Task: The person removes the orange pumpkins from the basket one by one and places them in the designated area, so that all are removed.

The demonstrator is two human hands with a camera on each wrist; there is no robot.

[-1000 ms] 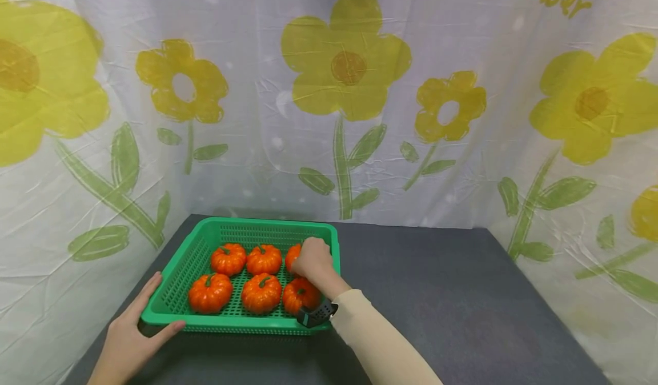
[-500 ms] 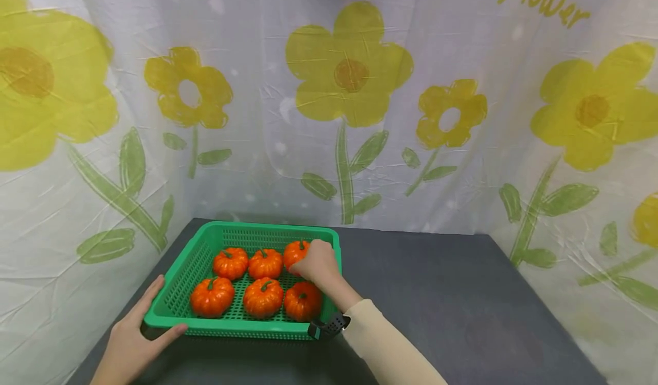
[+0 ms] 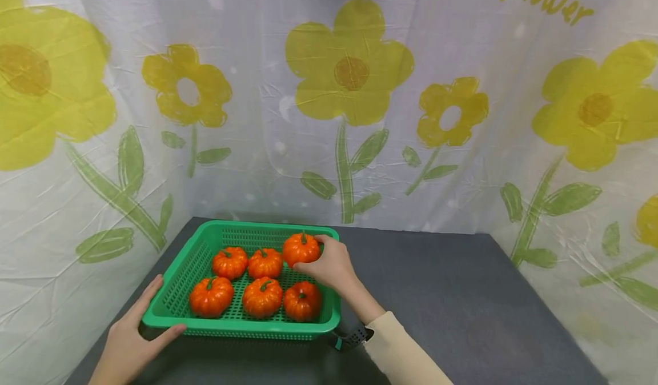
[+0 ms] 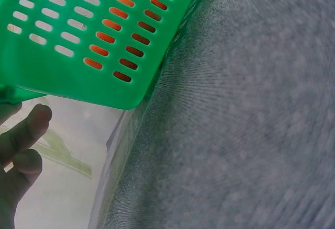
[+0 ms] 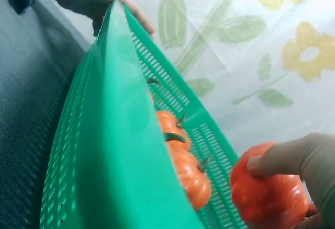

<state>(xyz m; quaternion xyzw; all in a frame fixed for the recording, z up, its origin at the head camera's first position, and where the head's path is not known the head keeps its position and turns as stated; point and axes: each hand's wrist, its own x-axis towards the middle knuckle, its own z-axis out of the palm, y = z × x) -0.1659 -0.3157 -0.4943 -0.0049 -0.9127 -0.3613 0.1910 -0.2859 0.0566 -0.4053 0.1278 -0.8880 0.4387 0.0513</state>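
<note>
Glossy orange skin on the pumpkin [image 3: 301, 249] makes me expect a light, stiff, rather slippery piece, possibly hollow plastic, though I can't feel it from here. It sits in the right hand [image 3: 331, 264] at the lower middle of the head view, over the upper right part of the green basket [image 3: 241, 327]; that hand is closed to the pumpkin's width, thumb on one side and fingers on the other. I'd keep the grip on the ribbed flanks at the widest girth, where the grooves should help, and leave the stem [image 3: 304, 238] alone, since it may be the fragile bit. At the lower left, the left hand [image 3: 125, 345] is spread wide around the basket's near corner, grasping nothing. Five other pumpkins [image 3: 261, 298] lie in the basket; the perforated rim would probably flex if knocked.
</note>
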